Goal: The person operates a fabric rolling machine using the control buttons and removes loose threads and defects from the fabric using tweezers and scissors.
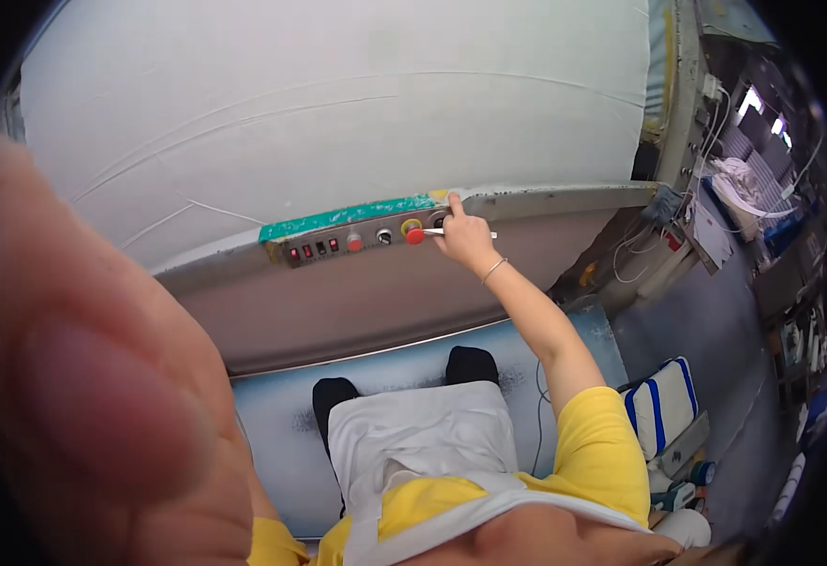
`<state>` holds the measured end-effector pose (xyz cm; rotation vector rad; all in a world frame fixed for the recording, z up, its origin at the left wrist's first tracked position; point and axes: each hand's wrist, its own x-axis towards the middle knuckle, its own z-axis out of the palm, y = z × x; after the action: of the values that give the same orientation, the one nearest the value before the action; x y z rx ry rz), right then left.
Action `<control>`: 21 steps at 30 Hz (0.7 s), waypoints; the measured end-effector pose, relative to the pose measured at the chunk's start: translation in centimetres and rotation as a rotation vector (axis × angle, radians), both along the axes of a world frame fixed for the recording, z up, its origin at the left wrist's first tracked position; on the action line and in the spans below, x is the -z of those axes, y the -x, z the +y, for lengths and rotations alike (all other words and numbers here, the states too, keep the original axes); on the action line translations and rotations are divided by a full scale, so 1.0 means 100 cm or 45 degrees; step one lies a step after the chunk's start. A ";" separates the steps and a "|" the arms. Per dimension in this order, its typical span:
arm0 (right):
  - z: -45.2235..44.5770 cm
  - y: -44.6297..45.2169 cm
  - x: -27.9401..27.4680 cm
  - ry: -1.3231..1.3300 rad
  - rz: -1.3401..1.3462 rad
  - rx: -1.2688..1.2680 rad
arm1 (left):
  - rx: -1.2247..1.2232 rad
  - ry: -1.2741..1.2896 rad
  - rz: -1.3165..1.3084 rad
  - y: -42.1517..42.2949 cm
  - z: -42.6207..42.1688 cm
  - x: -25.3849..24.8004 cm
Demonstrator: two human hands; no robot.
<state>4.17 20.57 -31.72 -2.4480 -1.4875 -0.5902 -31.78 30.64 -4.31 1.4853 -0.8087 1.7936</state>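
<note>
My left hand (121,396) looms very large and blurred at the left, close to the camera. A thumb tip shows, while the other fingers cannot be made out. My right hand (467,240) rests at the front edge of a machine bed, its index finger stretched onto the rim. A slim, pale, pen-like tool (432,232) sticks out on both sides of that hand, held under the curled fingers. Just left of it is a red push button (414,235) on a control panel (368,236). Pale fabric (357,123) covers the bed, with a few creases.
Green tape (347,216) runs along the rim above several switches. Below lies a blue-grey platform (413,363) under my black-socked feet. A white and blue padded item (661,406) stands at the right, near loose cables (630,250) and cluttered shelves.
</note>
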 end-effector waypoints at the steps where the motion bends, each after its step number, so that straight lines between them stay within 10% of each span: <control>1: 0.001 -0.001 0.001 -0.006 -0.003 0.001 | -0.008 0.004 0.011 0.000 -0.001 0.001; 12: -0.001 -0.005 0.006 -0.086 0.028 -0.045 | -0.018 -0.030 0.049 -0.026 -0.008 -0.002; 21: 0.000 -0.012 0.006 -0.051 -0.013 -0.062 | -0.381 0.689 0.995 -0.130 0.036 0.103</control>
<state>5.40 20.54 -32.34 -2.3756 -1.5194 -0.6179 -18.79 34.22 -14.58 1.7622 0.2768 1.2769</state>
